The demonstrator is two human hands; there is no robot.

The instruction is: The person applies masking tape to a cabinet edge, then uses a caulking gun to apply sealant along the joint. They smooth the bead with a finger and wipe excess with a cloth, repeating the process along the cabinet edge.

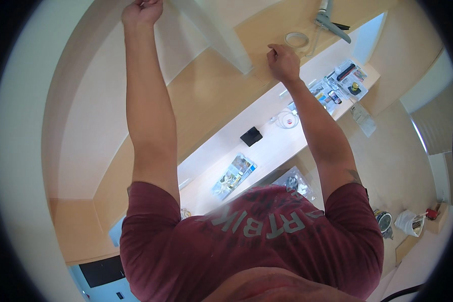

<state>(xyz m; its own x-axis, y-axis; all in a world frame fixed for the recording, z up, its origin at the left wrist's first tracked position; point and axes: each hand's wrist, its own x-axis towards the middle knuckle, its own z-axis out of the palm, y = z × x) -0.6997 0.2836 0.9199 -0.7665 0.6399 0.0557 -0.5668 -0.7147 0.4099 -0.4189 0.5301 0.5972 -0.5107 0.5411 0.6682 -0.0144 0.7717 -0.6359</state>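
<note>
My left hand is raised to the top edge, beside a white panel, its fingers curled and whatever they hold hidden. My right hand has curled fingers over the wooden shelf, with its grip unclear. Just above that hand lies a tape roll, with a thin light strand near it. A grey tool with a white cylinder and a dark part rests farther right on the wood.
Below is a pale counter with newspapers, a black object, a white coiled item and small containers. A bucket and a white bag stand on the floor at right. A curved wall runs along my left.
</note>
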